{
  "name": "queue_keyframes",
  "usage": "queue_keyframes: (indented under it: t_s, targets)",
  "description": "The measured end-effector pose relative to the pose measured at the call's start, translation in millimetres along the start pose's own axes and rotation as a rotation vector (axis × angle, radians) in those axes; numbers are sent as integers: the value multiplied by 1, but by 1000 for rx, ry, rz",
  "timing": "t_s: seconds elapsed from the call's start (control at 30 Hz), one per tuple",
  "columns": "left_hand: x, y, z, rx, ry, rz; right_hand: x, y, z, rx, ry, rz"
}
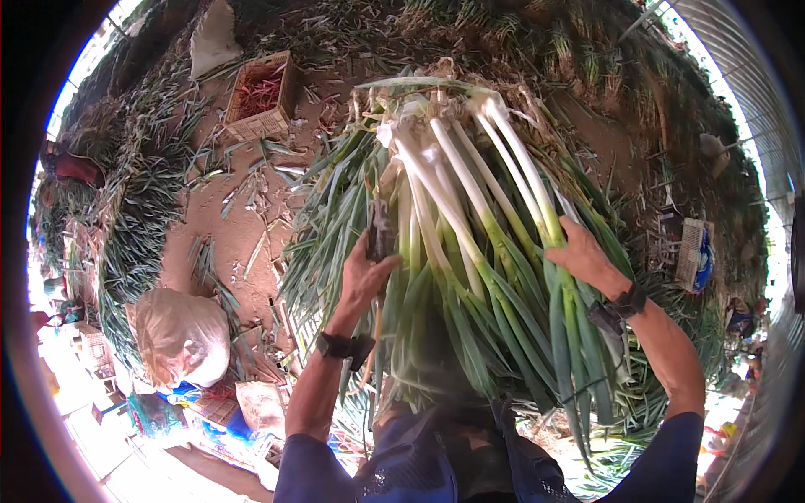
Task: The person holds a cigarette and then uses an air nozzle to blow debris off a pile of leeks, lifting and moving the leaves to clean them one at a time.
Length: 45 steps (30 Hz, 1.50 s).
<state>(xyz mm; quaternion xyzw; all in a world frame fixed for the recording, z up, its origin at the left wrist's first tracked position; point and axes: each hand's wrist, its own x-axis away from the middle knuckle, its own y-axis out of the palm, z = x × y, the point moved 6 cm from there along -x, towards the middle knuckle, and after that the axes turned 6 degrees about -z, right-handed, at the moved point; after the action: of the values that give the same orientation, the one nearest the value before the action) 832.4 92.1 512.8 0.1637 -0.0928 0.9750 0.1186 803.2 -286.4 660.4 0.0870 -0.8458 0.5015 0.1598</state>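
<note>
A big pile of long green onions (470, 226) lies in front of me, white stems and roots at the far end, green leaves toward my body. My right hand (580, 256) is closed around a couple of onion stalks on the right side of the pile, where white turns to green. My left hand (366, 270) grips a dark, narrow hand tool (381, 230) that points away from me over the pile's left part. A thin tan hose (376, 331) runs down beneath that hand. The tool's exact kind is hard to make out. Dark bands circle both wrists.
A yellowish crate (262, 126) holding red strips stands at the far left. Nearer on the left sits a stuffed pale sack (183, 335). More green onions (138, 226) are heaped along the left and back. Leaf scraps (256, 251) litter the dirt floor. Another crate (693, 251) stands at right.
</note>
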Motion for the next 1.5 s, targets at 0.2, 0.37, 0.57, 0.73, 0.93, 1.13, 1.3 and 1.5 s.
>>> queue_keyframes:
  t_s: [0.2,0.37,0.57,0.73,0.93,1.13,1.3,1.5]
  targets:
    - [-59,10,-35,-500,-72,293,-53,50,5,147,97,-211]
    - [-60,2,-45,-439,-75,259,-52,24,-63,454,-299,-39]
    - [-46,-8,-48,-76,-71,175,-78,133,-190,730,-759,-366]
    - [-18,-14,-19,9,34,163,-113,223,-168,918,-884,-365]
    - [19,-32,-14,-146,0,175,-120,235,-171,1069,-882,-284]
    - [16,-16,34,-267,86,175,-102,201,-160,924,-929,-349]
    - [-4,-11,73,-315,114,288,-82,162,-154,779,-906,-305]
    - [-54,19,16,-565,-5,261,-67,128,-140,689,-920,-237]
